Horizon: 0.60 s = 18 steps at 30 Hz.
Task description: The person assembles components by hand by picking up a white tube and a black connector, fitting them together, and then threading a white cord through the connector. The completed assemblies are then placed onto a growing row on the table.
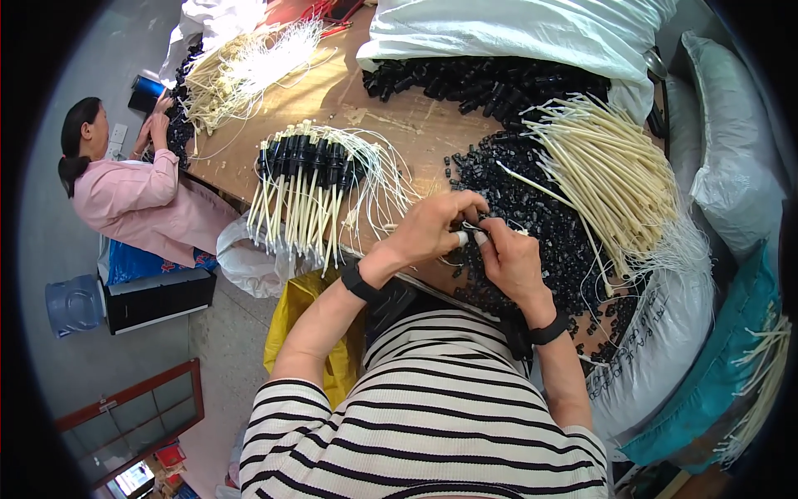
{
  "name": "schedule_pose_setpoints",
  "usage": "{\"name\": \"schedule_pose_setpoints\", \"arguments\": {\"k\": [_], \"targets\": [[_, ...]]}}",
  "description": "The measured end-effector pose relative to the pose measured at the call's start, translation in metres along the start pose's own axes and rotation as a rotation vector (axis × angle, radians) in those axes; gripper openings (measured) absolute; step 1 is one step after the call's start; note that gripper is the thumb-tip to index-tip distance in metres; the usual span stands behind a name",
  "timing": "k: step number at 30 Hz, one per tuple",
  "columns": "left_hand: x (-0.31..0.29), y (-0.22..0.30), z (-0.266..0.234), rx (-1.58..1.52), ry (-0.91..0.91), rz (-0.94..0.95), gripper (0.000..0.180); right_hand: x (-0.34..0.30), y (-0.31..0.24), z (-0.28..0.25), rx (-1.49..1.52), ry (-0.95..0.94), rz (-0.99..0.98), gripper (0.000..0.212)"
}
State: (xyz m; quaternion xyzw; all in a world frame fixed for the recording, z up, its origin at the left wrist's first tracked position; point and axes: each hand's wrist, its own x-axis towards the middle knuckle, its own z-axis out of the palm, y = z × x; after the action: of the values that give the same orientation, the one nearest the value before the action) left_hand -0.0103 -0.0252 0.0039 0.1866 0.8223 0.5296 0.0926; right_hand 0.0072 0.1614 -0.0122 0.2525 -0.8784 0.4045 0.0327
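My left hand (422, 226) and my right hand (514, 264) meet over the near edge of the table, fingertips pinched together. Between them is a small dark piece with a bit of white string; the fingers cover most of it. White wrappings show on a fingertip or two. Beneath and beyond the hands spreads a heap of small black plastic fittings (540, 218). To the right lies a thick bundle of cream rods (611, 179) with thin white strings. On the left, cream rods capped with black sleeves (309, 158) hang partly over the table edge.
A white sack (507, 29) spills larger black sleeves (490, 83) at the back. Another string bundle (241, 79) lies far left, near a person in a pink top (137, 195) working there. A yellow bag (303, 312) hangs below the table; full sacks (736, 141) line the right.
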Motion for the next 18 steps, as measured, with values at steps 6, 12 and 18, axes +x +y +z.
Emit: {"name": "schedule_pose_setpoints", "arguments": {"k": [6,12,18], "targets": [[-0.007,-0.007,-0.001,0.091,0.167,0.379,0.017,-0.002,0.0,0.005,0.296,0.126,-0.023,0.019],[0.018,-0.019,0.0,0.225,0.415,-0.252,0.017,-0.004,0.007,0.006,0.229,0.184,0.324,0.01],[0.046,-0.075,-0.003,0.533,0.403,-0.127,0.018,-0.003,0.005,-0.001,0.224,0.161,0.334,0.01]]}}
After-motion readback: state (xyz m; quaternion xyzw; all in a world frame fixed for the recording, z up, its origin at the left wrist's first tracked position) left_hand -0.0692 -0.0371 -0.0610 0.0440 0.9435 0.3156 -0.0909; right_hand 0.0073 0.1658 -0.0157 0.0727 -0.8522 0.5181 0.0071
